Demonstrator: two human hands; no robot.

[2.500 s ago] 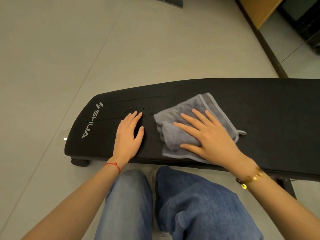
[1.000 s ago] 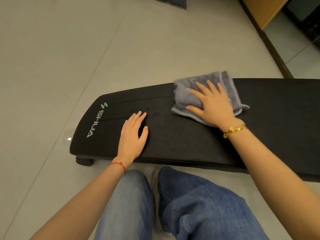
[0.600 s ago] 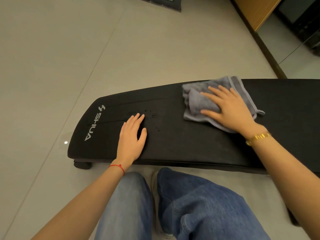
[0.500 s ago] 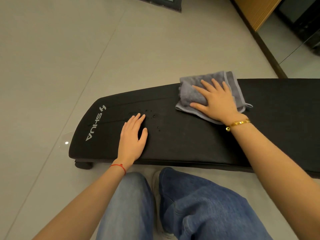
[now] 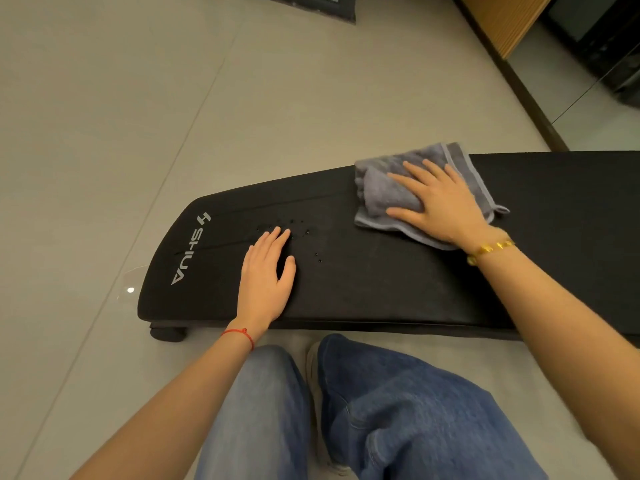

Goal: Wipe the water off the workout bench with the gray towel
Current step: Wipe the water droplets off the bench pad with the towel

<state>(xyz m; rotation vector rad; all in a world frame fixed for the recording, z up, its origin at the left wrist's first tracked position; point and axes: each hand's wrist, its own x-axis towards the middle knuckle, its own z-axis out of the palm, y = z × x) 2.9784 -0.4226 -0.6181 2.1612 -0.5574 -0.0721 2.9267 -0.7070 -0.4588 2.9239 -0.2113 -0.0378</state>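
A long black workout bench point(image 5: 381, 282) lies across the view, with a white logo at its left end. Small water drops point(image 5: 306, 233) dot its surface just beyond my left fingertips. My left hand point(image 5: 265, 275) lies flat on the bench, fingers together, holding nothing. The crumpled gray towel point(image 5: 384, 195) sits on the far edge of the bench, right of the drops. My right hand point(image 5: 440, 202) presses flat on top of the towel with fingers spread.
My jeans-clad legs point(image 5: 398, 410) stand close to the bench's near edge. Beige floor tiles point(image 5: 173, 98) surround the bench. A wooden panel and dark baseboard point(image 5: 519, 81) run along the upper right. A dark object point(image 5: 311, 5) lies on the floor at the top.
My right hand slid the towel from the near middle of the bench up to its far edge and rubbed it side to side there. My left hand stayed in place.
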